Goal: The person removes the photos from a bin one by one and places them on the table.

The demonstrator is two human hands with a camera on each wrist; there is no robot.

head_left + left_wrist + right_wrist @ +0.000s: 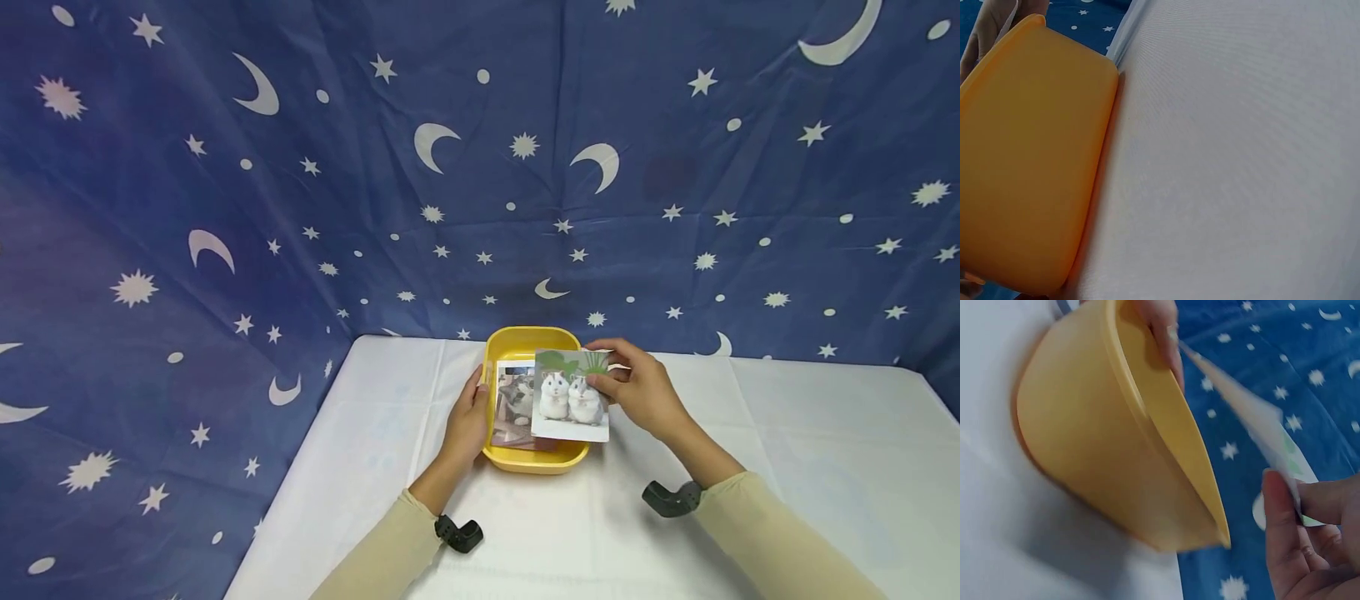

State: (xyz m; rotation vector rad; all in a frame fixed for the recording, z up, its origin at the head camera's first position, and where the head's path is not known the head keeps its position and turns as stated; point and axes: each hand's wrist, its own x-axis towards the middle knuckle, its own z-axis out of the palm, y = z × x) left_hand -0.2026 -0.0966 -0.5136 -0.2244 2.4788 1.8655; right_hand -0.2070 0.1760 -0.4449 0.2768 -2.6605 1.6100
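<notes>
A yellow plastic bin (536, 467) stands on the white-covered table. My left hand (467, 421) grips its left side, with the thumb at the rim. Inside the bin shows a photo card of a grey-and-white cat (516, 400), partly covered in the head view. Above the bin's right side, my right hand (637, 387) pinches a card picturing two white hamsters (570, 404) by its right edge, thumb on the picture face. In the right wrist view this hamster card (1294, 447) appears tilted, beyond the bin's rim, with the right hand's fingers (1282, 531) at its edge.
A white cloth (810, 442) covers the table. Behind and to the left hangs a dark blue curtain (637, 233) with white stars and moons, meeting the table's back edge close behind the bin. Each forearm wears a black wrist mount (457, 533).
</notes>
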